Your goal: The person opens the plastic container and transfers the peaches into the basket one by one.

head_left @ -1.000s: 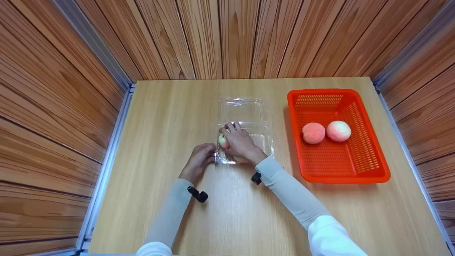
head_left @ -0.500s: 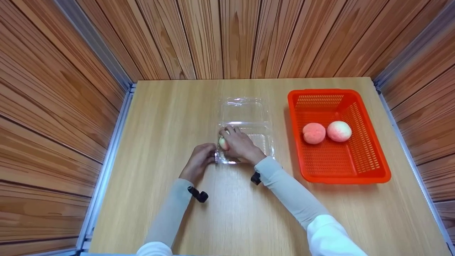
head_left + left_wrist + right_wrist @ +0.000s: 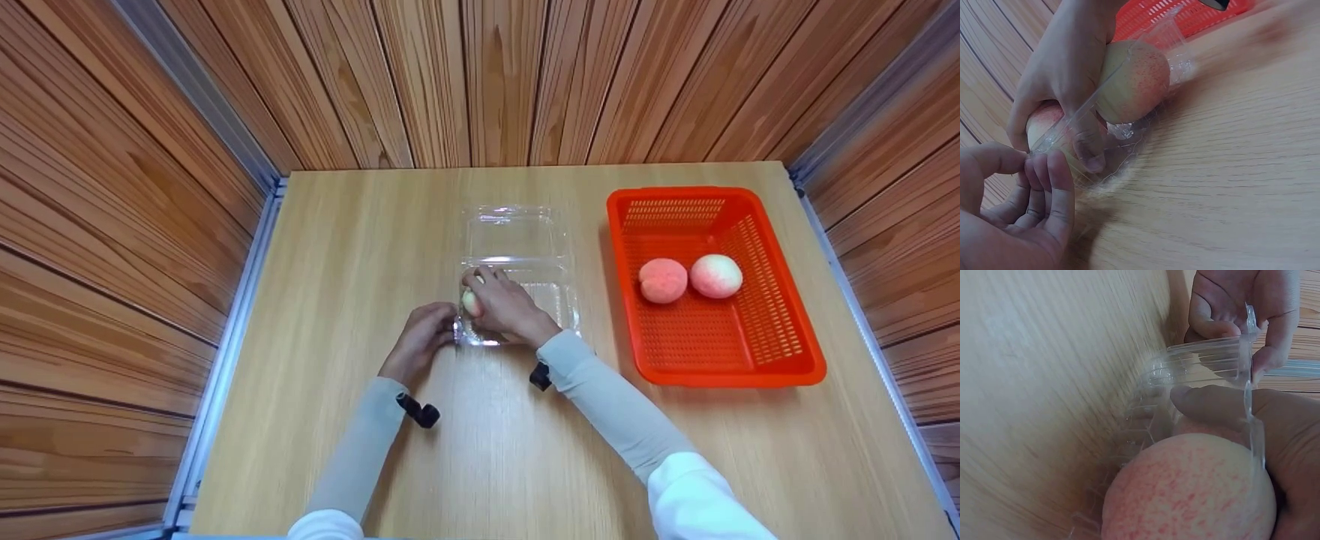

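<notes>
I have the right hand [image 3: 510, 304] grasping a peach [image 3: 471, 303] at 9 o'clock inside the clear container [image 3: 551, 297], a second peach [image 3: 1139, 84] beside it. The left hand [image 3: 421, 335] pinches the rim [image 3: 1257, 444] at 8 o'clock; a red basket [image 3: 694, 358] sits at 3 o'clock.

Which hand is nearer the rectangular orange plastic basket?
Right: the right hand holds a round pinkish peach left of the basket; the left hand is farther left, pinching the clear plastic container.

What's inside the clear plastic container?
One peach, gripped by the right hand, and another peach beside it. The part of the container beneath them is covered, so unseen.
</notes>
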A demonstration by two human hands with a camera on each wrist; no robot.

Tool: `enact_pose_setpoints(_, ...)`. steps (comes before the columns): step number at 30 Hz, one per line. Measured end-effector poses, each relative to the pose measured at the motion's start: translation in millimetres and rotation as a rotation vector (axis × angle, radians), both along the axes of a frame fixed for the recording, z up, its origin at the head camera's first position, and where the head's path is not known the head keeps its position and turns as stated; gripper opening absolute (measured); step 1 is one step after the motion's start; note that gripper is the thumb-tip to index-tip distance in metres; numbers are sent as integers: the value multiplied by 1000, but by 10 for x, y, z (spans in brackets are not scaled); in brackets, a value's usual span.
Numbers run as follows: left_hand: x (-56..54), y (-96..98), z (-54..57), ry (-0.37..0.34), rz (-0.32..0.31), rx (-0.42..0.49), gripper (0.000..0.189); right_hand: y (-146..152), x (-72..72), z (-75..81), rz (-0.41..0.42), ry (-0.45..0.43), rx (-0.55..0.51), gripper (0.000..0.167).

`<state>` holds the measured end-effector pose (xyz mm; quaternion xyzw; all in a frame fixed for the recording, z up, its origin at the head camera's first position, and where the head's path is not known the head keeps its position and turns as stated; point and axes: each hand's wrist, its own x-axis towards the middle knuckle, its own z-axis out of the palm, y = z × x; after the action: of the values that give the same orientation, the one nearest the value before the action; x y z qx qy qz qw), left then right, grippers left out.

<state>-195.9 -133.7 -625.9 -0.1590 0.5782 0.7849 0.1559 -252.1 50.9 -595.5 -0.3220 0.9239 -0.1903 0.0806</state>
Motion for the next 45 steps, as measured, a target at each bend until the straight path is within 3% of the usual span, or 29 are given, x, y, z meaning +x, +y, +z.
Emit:
enact_pose_setpoints(13,-16,-26,14,-21,-14,19,15,10,-10,-14,3,-14,-26,65)
enact_pose_setpoints(22,-20,-23,2,9,-14,-39,21,18,-11,-24,26,24,-40,63)
enact_pose_setpoints(38,-28,-61,45,-39,-33,-37,21,38,-51,10,16,-60,-29,62)
enact_pose_setpoints(45,-23,-73,35,-43,-36,-46,22,48,-66,25,30,-49,-24,62)
